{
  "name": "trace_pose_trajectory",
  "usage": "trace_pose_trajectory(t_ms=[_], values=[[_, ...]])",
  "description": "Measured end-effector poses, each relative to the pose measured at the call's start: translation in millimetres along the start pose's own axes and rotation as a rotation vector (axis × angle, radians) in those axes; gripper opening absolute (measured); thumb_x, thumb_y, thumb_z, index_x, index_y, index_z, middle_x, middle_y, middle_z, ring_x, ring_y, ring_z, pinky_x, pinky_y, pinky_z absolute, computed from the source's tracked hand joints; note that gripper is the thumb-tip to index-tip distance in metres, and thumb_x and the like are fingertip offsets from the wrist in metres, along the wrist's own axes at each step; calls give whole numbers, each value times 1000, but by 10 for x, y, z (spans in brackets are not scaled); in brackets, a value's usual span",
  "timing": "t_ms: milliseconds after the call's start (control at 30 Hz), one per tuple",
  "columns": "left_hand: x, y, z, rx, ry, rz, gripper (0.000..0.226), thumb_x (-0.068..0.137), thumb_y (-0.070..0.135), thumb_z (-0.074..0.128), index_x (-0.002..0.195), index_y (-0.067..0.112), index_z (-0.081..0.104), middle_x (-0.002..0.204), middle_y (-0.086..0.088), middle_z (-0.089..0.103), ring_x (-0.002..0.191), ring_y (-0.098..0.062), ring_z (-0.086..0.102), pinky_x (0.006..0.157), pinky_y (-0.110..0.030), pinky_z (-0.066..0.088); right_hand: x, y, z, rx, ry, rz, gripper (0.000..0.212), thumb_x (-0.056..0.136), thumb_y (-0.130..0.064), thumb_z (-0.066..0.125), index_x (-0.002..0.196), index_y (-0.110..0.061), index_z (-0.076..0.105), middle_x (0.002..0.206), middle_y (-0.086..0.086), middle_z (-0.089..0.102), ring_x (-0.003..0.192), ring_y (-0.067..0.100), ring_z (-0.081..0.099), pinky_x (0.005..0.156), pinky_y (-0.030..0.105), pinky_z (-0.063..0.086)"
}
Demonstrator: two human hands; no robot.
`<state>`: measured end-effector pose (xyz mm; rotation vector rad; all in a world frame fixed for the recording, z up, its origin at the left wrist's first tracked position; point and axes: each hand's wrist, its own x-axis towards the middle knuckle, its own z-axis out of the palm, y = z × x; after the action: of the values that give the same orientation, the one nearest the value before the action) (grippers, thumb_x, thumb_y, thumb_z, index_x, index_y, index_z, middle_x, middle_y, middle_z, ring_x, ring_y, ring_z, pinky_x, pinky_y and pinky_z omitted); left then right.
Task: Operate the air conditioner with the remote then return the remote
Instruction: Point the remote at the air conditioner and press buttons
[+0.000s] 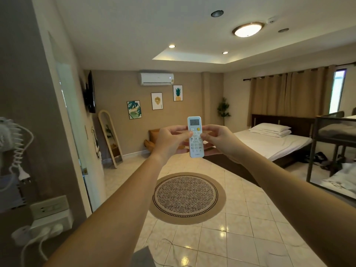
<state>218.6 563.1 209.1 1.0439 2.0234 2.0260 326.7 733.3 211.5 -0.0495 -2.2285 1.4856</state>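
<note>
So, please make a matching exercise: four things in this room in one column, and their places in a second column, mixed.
Things:
1. remote
2. air conditioner
3. round rug
4. pillows

Places:
A. on the tiled floor
B. on the bed
C. between the left hand and right hand
D. high on the far wall

Pairs: 1-C, 2-D, 3-A, 4-B

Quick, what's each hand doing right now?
Left hand: closed on the left side of the air conditioner remote.
Right hand: closed on its right side, thumb on the buttons.
</note>
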Motion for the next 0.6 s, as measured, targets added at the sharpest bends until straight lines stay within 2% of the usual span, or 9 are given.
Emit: trace_pose_trajectory(t_ms=[133, 233, 300, 367, 433, 500, 600], values=[[-22, 57, -59, -32, 6, -35, 26, 94, 18, 81, 120, 13, 78, 103, -8, 85, 78, -18, 84, 64, -32, 68, 17, -65, 60, 29, -4, 32, 26, 106, -16, 59, 132, -18, 62, 108, 8, 77, 85, 17, 82, 66, 33, 66], [-11, 85, -99, -60, 17, -109, 25, 94, 17, 81, 117, 10, 78, 105, -11, 85, 92, -26, 84, 77, -44, 70, 49, -119, 110, 114, -30, 128, 26, 105, -18, 61, 131, -15, 65, 111, 13, 77, 87, 22, 82, 69, 36, 66], [-10, 111, -112, -88, 31, -174, 27, 93, 17, 81, 118, 6, 77, 102, -12, 85, 93, -27, 84, 79, -48, 69, 72, -169, 153, 214, -41, 227, 27, 105, -16, 61, 130, -9, 66, 111, 17, 77, 94, 30, 81, 68, 37, 66], [-19, 159, -109, -119, 42, -247, 29, 93, 17, 79, 118, 3, 76, 99, -15, 85, 85, -25, 84, 65, -38, 69, 91, -232, 200, 280, -34, 300, 25, 105, -13, 59, 127, -2, 66, 107, 20, 77, 95, 33, 80, 62, 34, 66], [-42, 220, -102, -163, 53, -308, 26, 94, 15, 76, 117, 3, 77, 103, -17, 84, 77, -22, 82, 52, -27, 64, 109, -303, 247, 308, -15, 350, 20, 106, -13, 58, 120, -1, 66, 100, 17, 78, 88, 29, 79, 56, 30, 65], [-41, 258, -106, -187, 74, -339, 24, 95, 13, 75, 116, 3, 77, 108, -19, 82, 74, -21, 80, 47, -24, 61, 126, -363, 271, 314, -9, 387, 14, 106, -12, 57, 113, -3, 65, 93, 15, 77, 81, 25, 78, 55, 30, 65], [-43, 291, -124, -182, 92, -355, 20, 95, 13, 73, 112, 3, 76, 99, -16, 81, 73, -21, 78, 45, -23, 60, 140, -431, 277, 298, -25, 423, 11, 106, -11, 56, 108, -4, 64, 93, 16, 76, 81, 25, 77, 60, 31, 67]])
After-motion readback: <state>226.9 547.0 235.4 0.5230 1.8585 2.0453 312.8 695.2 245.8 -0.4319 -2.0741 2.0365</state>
